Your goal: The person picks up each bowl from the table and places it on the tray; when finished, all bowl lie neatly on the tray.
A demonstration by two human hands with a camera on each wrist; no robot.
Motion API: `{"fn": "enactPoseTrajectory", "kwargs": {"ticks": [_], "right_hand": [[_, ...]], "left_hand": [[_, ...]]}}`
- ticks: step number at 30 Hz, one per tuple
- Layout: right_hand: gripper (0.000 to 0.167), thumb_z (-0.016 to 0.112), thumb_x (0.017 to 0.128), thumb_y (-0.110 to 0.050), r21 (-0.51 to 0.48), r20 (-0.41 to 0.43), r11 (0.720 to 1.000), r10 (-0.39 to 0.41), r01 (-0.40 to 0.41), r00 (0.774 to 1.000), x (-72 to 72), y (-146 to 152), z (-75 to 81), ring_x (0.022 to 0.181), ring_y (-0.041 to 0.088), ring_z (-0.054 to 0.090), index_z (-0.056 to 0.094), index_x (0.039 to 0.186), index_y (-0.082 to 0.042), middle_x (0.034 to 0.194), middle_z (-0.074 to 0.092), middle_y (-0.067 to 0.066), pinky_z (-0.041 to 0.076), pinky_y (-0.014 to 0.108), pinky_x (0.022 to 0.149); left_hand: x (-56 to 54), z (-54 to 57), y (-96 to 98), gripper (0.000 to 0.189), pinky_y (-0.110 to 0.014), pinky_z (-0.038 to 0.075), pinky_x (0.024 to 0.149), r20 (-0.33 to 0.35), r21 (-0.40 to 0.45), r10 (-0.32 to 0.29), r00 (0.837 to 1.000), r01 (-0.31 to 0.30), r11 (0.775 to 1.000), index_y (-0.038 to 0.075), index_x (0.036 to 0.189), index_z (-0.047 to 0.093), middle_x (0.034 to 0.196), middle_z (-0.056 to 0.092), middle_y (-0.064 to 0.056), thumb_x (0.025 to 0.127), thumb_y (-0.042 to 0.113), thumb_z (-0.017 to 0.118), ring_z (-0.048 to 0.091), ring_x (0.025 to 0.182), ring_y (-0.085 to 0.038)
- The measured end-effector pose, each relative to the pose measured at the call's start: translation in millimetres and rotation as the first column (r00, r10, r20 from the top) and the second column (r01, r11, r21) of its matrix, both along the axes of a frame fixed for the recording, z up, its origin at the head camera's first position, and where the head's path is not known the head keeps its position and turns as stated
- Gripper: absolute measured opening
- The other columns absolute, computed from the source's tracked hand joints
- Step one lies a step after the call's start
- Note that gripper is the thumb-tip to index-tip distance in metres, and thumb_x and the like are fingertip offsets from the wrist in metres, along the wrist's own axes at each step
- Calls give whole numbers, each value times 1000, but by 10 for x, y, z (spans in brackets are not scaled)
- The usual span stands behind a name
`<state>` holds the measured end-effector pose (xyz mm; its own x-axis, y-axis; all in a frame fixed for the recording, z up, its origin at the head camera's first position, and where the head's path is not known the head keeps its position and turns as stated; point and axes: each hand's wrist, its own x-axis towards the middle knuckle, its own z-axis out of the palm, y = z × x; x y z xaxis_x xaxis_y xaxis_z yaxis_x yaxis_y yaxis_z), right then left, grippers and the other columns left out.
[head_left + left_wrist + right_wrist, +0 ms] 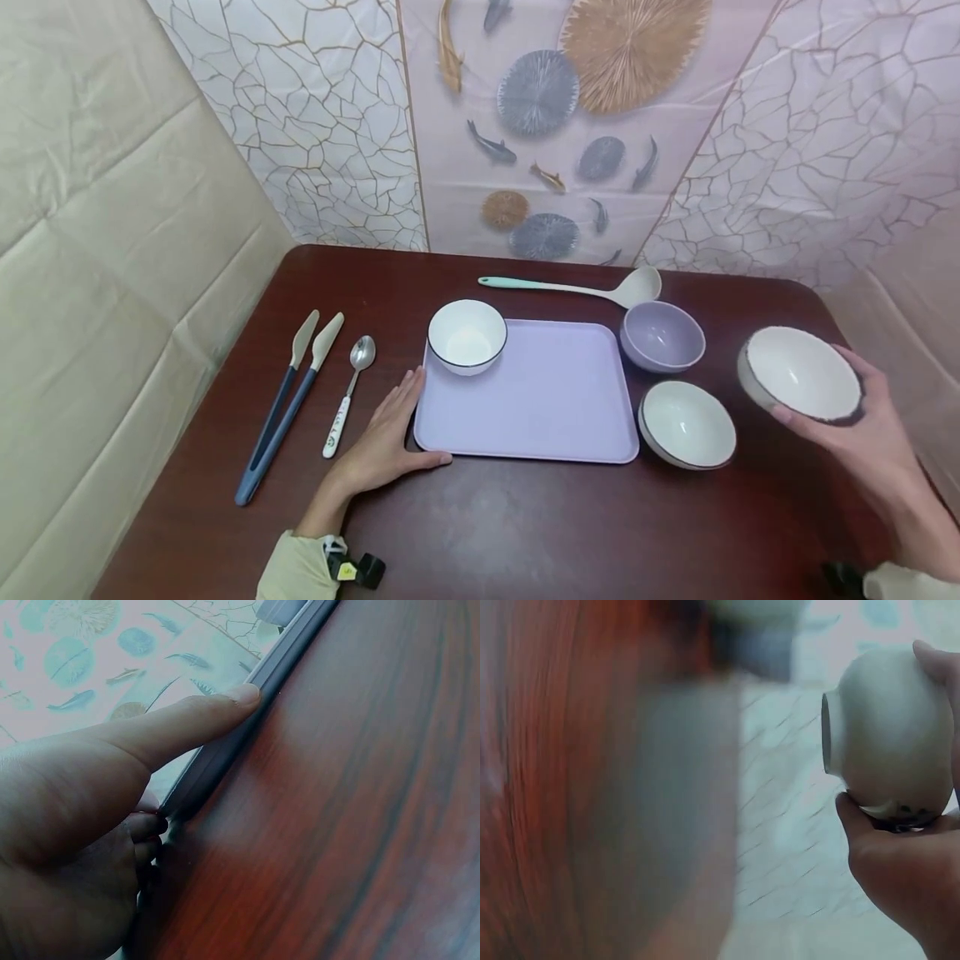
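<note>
My right hand [873,425] grips a white bowl [801,375] with a dark rim at the right side of the table. In the right wrist view, the thumb and fingers hold that bowl [896,731] round its side, above the tabletop. My left hand [386,437] lies at the front left corner of a lilac tray [540,408], fingers straight along its left side. The left thumb [217,709] touches the tray's front edge in the left wrist view. Another white bowl [467,333] with a dark rim stands on the tray's back left corner.
Right of the tray are a purple bowl [662,337] and a white bowl [687,427]. A ladle [633,289] with a mint handle lies behind. Tongs [285,408] and a spoon [348,392] lie on the left. A patterned cloth [547,192] hangs behind the table.
</note>
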<state>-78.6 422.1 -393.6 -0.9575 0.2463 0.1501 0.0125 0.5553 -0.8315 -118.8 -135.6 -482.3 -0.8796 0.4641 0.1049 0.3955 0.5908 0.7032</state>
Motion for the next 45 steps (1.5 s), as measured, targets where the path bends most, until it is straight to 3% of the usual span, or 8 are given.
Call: {"fn": "enactPoseTrajectory", "kwargs": {"ticks": [3,7,15,18,23,29,36,45], "right_hand": [[101,75,73,18,-128,-81,981,134,-143,988,178,-302,183,122,14,38,28,154,-19,142,36,5,34,7,87],[109,76,62,26,-219,-126,915,319,-340,939,281,-821,336,121,17,42,29,154,-11,144,37,12,38,11,91],[113,91,59,5,-159,-68,833,527,-530,847,81,-1742,193,121,22,47,30,152,-16,144,40,8,41,17,96],[109,92,62,-4,-188,-18,843,511,-505,860,-54,-1965,65,121,23,48,30,151,-19,142,41,5,40,20,97],[109,94,64,-15,-226,54,903,386,-366,921,-336,-2215,-114,126,22,42,26,150,-18,143,41,6,30,37,105],[116,95,61,-21,-247,50,946,227,-208,973,-669,-2407,-277,129,24,42,21,150,-13,144,38,12,30,42,108],[115,95,62,-27,-217,42,968,138,-126,990,-907,-2461,-396,129,26,43,20,147,-11,145,35,16,34,41,106],[113,95,62,-23,-150,65,987,75,-65,995,-942,-2369,-554,130,29,42,20,146,-7,144,34,21,33,40,108]], "left_hand": [[-31,36,-44,118,-46,7,118,-11,-1,7,1000,-7,1000,3,157,7,163,9,-12,77,47,82,3,149,-26],[-72,46,-79,119,-47,7,118,-17,-2,17,1000,-17,1000,4,157,6,162,9,-13,77,47,82,4,149,-28],[-115,0,-79,120,-44,7,118,-12,-4,27,1000,-27,1000,6,157,5,163,8,-12,77,53,80,3,149,-26],[-114,-19,-75,120,-43,7,118,-13,-4,26,1000,-26,1000,5,157,5,163,8,-12,76,53,80,3,149,-26],[-103,-34,-70,120,-43,7,118,-13,-3,26,1000,-26,1000,5,157,5,162,9,-13,76,53,80,3,149,-26],[-85,-39,-76,119,-44,7,118,-17,-1,31,999,-31,1000,4,157,6,162,10,-13,77,50,81,3,149,-26],[-66,-35,-65,120,-44,7,118,-14,3,27,1000,-27,1000,4,157,6,162,10,-13,76,51,81,4,149,-26],[-23,-24,-35,120,-47,8,117,-7,23,8,1000,-8,1000,1,156,9,161,12,-16,75,49,83,5,148,-28]]}}
